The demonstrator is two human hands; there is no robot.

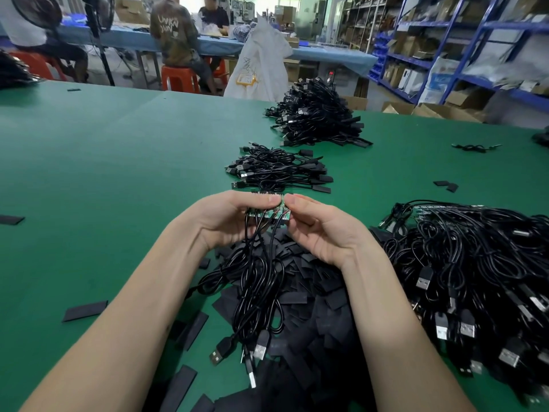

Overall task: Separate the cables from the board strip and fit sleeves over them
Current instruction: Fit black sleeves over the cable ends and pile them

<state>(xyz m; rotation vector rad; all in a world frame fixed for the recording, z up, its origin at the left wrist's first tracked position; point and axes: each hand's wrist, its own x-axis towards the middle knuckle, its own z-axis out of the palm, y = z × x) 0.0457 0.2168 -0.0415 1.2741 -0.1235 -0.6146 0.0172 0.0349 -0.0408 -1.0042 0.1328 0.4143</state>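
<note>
Cables [255, 281] soldered to a green board strip [267, 214] hang from the grip down over a heap of flat black sleeves [312, 281], their USB plugs [261, 347] resting on the green table [104, 173] nearest the person. Off to the right of the grip lies the biggest pile of unprocessed cables [475, 278]; beyond the grip sit a small finished stack [279, 171] and, farther still, a taller one [320, 114]. The left hand [228, 224] pinches the strip's left portion, thumb on top, fingers curled beneath. The right hand [320, 230] pinches the strip's right end, thumb tip almost meeting the left thumb, apparently set to snap one small board off. The likely trouble: bending away from the score line could crack a board or tear the thin red and black leads [277, 217] at their solder joints. Hanging cables are looped together, so a freed one may drag its neighbours and snag. Whether a break has begun I cannot tell.
</note>
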